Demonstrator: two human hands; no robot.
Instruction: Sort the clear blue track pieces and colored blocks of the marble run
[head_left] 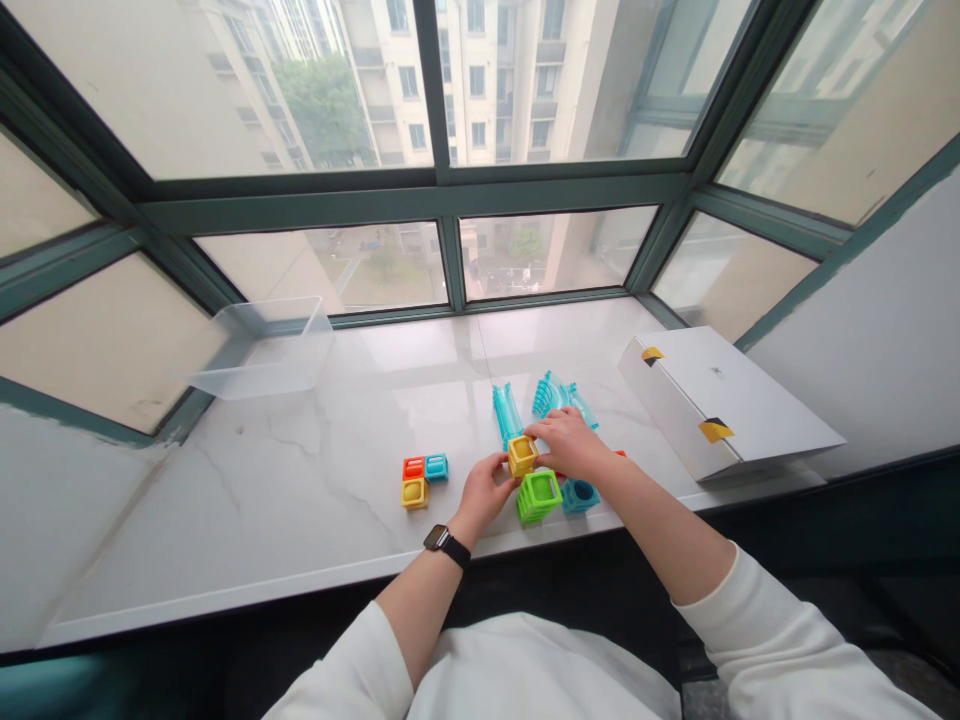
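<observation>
A yellow hollow cube block (522, 455) is held between both hands above a marble window sill (300, 480). My left hand (486, 490) pinches its left side and my right hand (568, 445) grips its right side and top. Just below lies a green cube block (539, 495) with a blue cube block (580, 495) to its right. Teal ribbed track pieces (507, 412) lie behind the hands. A cluster of small orange, blue and yellow blocks (421, 477) sits to the left. Something red peeks out behind my right hand.
A clear plastic bin (262, 350) stands at the back left of the sill. A white cardboard box (720, 400) with yellow tape lies at the right. Windows enclose the sill on three sides. A dark watch is on my left wrist.
</observation>
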